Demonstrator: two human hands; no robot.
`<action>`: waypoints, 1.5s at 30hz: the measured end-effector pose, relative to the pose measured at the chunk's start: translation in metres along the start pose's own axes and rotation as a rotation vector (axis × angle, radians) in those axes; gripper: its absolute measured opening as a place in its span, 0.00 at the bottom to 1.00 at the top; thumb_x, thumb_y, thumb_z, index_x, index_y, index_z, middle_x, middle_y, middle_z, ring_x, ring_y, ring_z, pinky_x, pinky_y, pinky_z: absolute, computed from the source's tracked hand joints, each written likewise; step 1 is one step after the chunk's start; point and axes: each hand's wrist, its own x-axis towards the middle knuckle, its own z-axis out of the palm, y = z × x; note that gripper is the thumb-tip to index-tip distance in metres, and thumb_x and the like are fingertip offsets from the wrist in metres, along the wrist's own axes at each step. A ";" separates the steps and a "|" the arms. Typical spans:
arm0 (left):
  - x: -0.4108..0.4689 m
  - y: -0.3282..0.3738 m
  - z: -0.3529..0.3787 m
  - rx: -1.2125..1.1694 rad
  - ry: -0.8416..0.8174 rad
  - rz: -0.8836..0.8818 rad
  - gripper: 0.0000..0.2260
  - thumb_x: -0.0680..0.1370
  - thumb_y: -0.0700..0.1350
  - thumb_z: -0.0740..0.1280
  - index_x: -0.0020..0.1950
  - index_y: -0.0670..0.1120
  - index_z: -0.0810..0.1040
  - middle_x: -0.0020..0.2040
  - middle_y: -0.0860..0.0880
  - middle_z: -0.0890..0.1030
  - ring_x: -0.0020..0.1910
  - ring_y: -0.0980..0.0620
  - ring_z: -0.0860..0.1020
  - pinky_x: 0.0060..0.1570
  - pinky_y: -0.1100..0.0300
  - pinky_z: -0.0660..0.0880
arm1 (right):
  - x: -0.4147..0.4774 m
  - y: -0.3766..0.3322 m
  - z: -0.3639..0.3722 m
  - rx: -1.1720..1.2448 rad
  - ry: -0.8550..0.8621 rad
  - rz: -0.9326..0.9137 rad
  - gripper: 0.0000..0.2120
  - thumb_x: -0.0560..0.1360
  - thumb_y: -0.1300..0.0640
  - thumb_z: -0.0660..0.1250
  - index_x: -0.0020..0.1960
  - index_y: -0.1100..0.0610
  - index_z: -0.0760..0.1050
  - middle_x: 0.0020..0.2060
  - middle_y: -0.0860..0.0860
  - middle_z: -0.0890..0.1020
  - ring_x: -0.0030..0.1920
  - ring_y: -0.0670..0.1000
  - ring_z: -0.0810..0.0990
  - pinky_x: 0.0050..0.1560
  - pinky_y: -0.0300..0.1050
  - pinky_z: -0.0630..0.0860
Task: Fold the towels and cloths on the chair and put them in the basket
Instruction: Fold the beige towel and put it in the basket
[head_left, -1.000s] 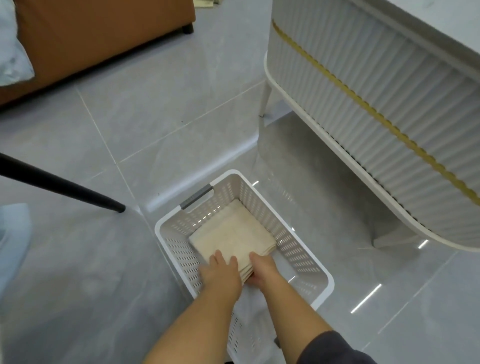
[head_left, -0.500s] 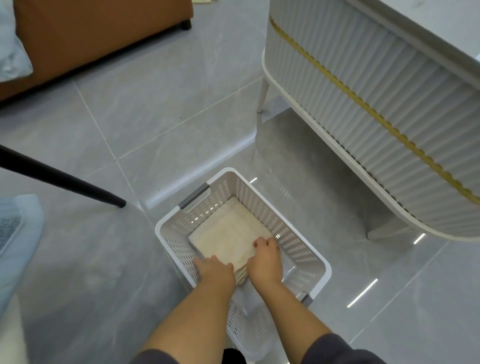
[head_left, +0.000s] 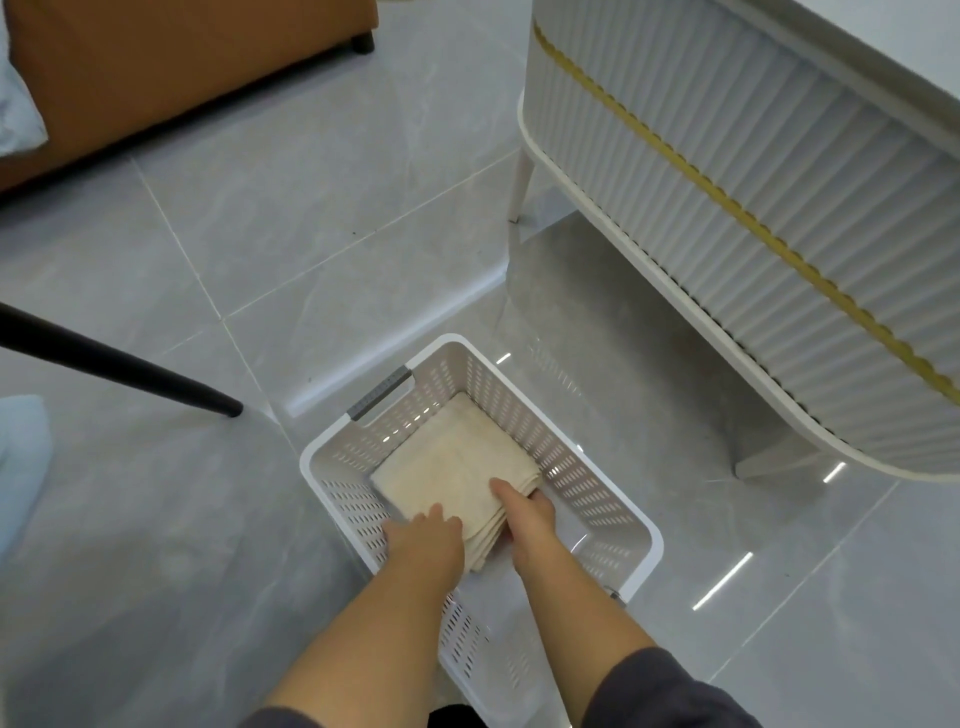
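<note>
Well, from my remote seat I see both hands down inside the white perforated basket (head_left: 566, 462), which stands on a grey tiled floor (head_left: 311, 208). A folded cream towel (head_left: 457, 462) lies flat on the basket's bottom, pushed toward the far end under the grey handle (head_left: 380, 392), with its stacked layers showing along the near edge.

The right hand (head_left: 527, 522) is at the towel's near right corner. Its thumb (head_left: 500, 488) lies on top of the cloth and the other fingers curl round the edge beneath, so it pinches the towel. The left hand (head_left: 423, 543) sits at the near left corner, with one digit resting on the top layer. The rest of its fingers dip out of sight beside the edge, and I cannot tell whether they grasp the towel or only touch it. A dark sleeve (head_left: 660, 691) covers the right forearm at the basket's near end.

Left of the basket, a black chair leg (head_left: 130, 371) slants down to the floor, its tip near the basket's far left corner but apart from it. Further left, a pale blue cloth (head_left: 21, 457) shows at the frame's edge. Right of and beyond the basket stands a white ribbed cabinet (head_left: 727, 208) with a gold trim (head_left: 691, 171) across it. Well beyond the basket to the left is an orange sofa (head_left: 156, 67).
</note>
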 end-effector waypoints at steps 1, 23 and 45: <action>0.000 0.001 -0.001 -0.035 0.003 -0.014 0.21 0.78 0.41 0.60 0.71 0.48 0.63 0.69 0.48 0.65 0.67 0.46 0.67 0.64 0.44 0.64 | -0.004 -0.002 0.001 -0.036 -0.004 -0.041 0.16 0.72 0.62 0.70 0.59 0.58 0.74 0.51 0.53 0.81 0.50 0.53 0.79 0.54 0.49 0.77; -0.407 -0.082 -0.189 -0.435 0.772 0.523 0.10 0.74 0.50 0.70 0.50 0.47 0.76 0.46 0.51 0.78 0.47 0.52 0.76 0.44 0.58 0.72 | -0.407 -0.189 -0.042 -0.554 -0.631 -1.016 0.13 0.74 0.55 0.68 0.58 0.53 0.75 0.51 0.54 0.82 0.51 0.53 0.82 0.50 0.51 0.78; -0.542 -0.321 0.030 -1.695 1.030 -0.107 0.16 0.78 0.43 0.66 0.64 0.42 0.70 0.54 0.46 0.79 0.50 0.47 0.78 0.48 0.52 0.76 | -0.569 -0.072 0.240 -1.193 -0.789 -1.016 0.18 0.73 0.54 0.71 0.62 0.53 0.74 0.56 0.51 0.78 0.50 0.48 0.78 0.49 0.43 0.78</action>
